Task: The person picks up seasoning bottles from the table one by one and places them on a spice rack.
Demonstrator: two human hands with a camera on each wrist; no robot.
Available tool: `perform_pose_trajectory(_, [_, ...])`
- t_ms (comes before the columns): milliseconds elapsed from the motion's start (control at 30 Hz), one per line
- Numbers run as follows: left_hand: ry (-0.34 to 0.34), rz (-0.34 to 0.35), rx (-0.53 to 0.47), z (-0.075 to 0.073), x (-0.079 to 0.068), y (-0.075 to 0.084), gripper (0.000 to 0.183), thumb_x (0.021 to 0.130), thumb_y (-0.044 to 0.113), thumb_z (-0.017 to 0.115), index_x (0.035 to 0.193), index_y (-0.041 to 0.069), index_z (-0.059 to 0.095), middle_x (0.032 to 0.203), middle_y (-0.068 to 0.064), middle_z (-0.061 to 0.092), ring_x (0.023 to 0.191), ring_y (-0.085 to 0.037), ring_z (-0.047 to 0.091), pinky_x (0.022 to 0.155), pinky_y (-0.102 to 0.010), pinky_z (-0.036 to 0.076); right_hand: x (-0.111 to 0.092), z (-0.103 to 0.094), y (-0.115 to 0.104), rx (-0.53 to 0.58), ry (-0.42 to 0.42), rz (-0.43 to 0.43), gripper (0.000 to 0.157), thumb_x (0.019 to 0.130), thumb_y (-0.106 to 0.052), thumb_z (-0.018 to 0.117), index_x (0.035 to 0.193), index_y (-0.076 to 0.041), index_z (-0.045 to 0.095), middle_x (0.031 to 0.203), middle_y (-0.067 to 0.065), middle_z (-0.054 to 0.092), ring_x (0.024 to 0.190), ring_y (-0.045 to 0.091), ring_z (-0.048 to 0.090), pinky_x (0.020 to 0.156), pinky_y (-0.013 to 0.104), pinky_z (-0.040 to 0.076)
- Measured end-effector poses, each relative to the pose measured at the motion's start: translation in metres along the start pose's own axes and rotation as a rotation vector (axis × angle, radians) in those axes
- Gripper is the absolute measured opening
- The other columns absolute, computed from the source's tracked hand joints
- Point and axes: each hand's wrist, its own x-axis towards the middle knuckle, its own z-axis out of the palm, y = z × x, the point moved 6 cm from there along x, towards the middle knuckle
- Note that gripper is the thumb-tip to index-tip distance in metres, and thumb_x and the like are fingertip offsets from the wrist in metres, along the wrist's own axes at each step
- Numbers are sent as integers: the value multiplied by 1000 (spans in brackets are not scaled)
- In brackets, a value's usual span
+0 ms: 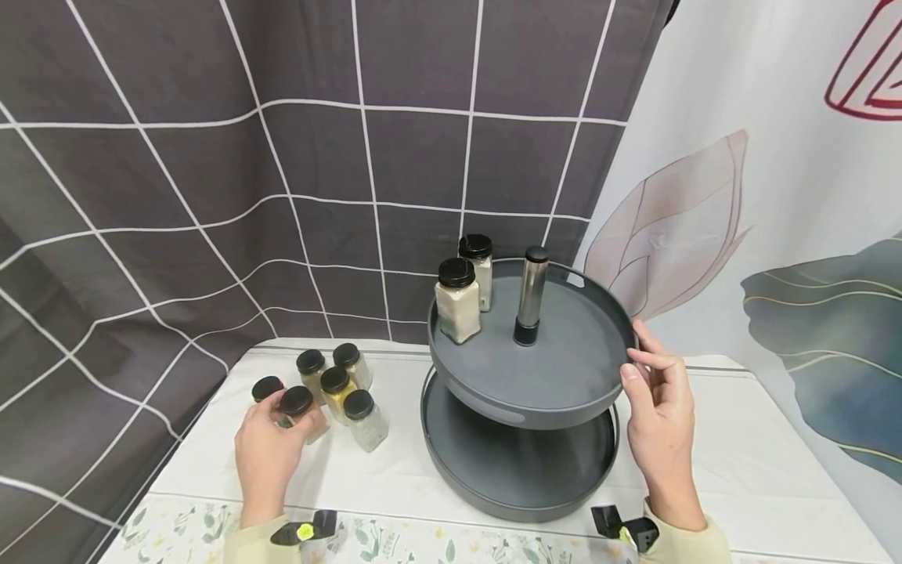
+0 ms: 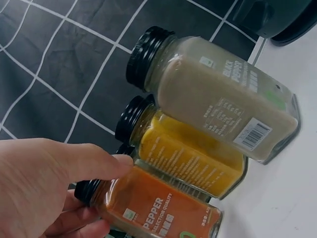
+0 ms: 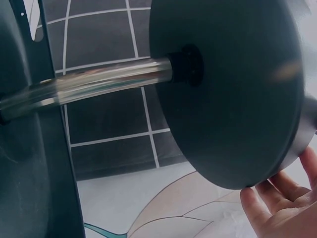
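Note:
My left hand [image 1: 268,446] pinches a spice jar of orange powder [image 2: 158,203] near its black lid, thumb on one side and fingers on the other. The jar is among several others at the left of the table. Beside it in the left wrist view are a yellow spice jar [image 2: 190,153] and a beige one labelled as pepper [image 2: 218,89]. My right hand [image 1: 662,415] touches the right rim of the grey two-tier tray's upper tier [image 1: 564,360] with its fingertips. Two black-lidded jars [image 1: 458,309] stand on that tier's left side.
A metal post [image 1: 533,294] rises through the upper tier. The lower tier [image 1: 521,470] holds nothing visible. Behind is a dark curtain with white grid lines [image 1: 416,157], and a leaf-patterned white cloth [image 1: 705,196] hangs at the right. The table has a white cover [image 1: 768,462].

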Motion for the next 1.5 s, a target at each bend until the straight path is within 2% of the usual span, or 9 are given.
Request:
perform_pose_trajectory(133, [22, 14, 21, 1, 0, 1, 67, 77, 21, 84, 130, -11, 58, 112, -32, 61, 105, -49, 58, 92, -62, 44, 0, 2, -1, -65, -8, -14, 26, 99, 6, 52, 123, 12, 54, 150, 18, 48, 140, 18, 44, 110, 21, 38])
perform_pose_trajectory(333, [45, 14, 37, 2, -1, 2, 64, 73, 15, 87, 125, -11, 60, 112, -32, 61, 105, -49, 58, 93, -62, 44, 0, 0, -2, -165, -11, -39, 42, 97, 7, 55, 139, 4, 56, 148, 14, 51, 136, 12, 48, 107, 19, 41])
perform_pose_trajectory(533, [27, 30, 22, 3, 0, -1, 63, 73, 13, 86, 124, -12, 60, 114, -34, 61, 109, -52, 57, 96, -63, 42, 0, -1, -2, -161, -8, -24, 40, 96, 7, 56, 136, 5, 58, 147, 14, 52, 136, 13, 49, 107, 20, 42])
perform_pose_trajectory(833, [-91, 7, 8, 5, 2, -5, 63, 77, 15, 83, 129, -8, 57, 121, -34, 62, 113, -55, 57, 95, -65, 43, 1, -2, -2, -149, 1, -19, 37, 96, 7, 56, 133, 8, 59, 147, 14, 53, 136, 15, 49, 107, 20, 42])
perform_pose_trajectory(1167, [-70, 21, 76, 9, -2, -1, 62, 75, 17, 86, 123, -11, 60, 119, -35, 62, 108, -55, 59, 88, -64, 47, 0, -1, -3, -125, -16, -4, 33, 97, 7, 54, 129, 11, 57, 151, 17, 48, 140, 18, 44, 109, 20, 39])
perform_pose_trajectory(1333, [-52, 19, 82, 9, -2, -3, 61, 72, 16, 87, 120, -12, 62, 115, -34, 63, 105, -55, 60, 85, -63, 48, -1, 1, -2, -107, -25, 1, 31, 97, 6, 54, 127, 12, 54, 153, 17, 46, 143, 19, 40, 110, 18, 36])
perform_pose_trajectory(1500, [-67, 25, 73, 8, -1, -3, 61, 71, 14, 87, 120, -13, 62, 114, -35, 64, 104, -55, 61, 84, -63, 49, -1, 1, 0, -105, -29, -19, 30, 95, 6, 54, 124, 13, 53, 152, 16, 46, 143, 19, 40, 107, 18, 36])
